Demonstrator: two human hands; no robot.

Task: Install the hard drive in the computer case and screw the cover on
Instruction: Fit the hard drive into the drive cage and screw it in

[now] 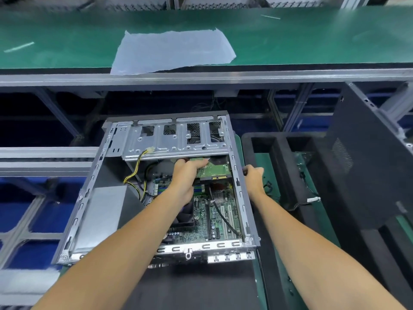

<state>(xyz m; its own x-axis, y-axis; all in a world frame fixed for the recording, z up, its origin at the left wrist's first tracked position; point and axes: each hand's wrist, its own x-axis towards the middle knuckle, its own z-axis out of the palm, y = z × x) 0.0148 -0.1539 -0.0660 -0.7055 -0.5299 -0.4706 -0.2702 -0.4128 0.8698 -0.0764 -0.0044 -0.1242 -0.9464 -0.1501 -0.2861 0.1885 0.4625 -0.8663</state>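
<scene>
An open grey computer case (89,191) lies in front of me with its motherboard (214,220) exposed. Inside it, my left hand (185,173) grips the hard drive (215,171), green circuit board up, just under the silver drive cage (176,142). The drive's far end is hidden under the cage. My right hand (254,177) grips the case's right wall from outside. The dark side cover (366,175) leans upright at the right.
A black foam tray (283,175) sits right of the case, with loose cables (310,200) in it. Yellow and black power wires (136,173) hang inside the case. Beyond runs a green conveyor belt (67,41) carrying a white sheet (172,50).
</scene>
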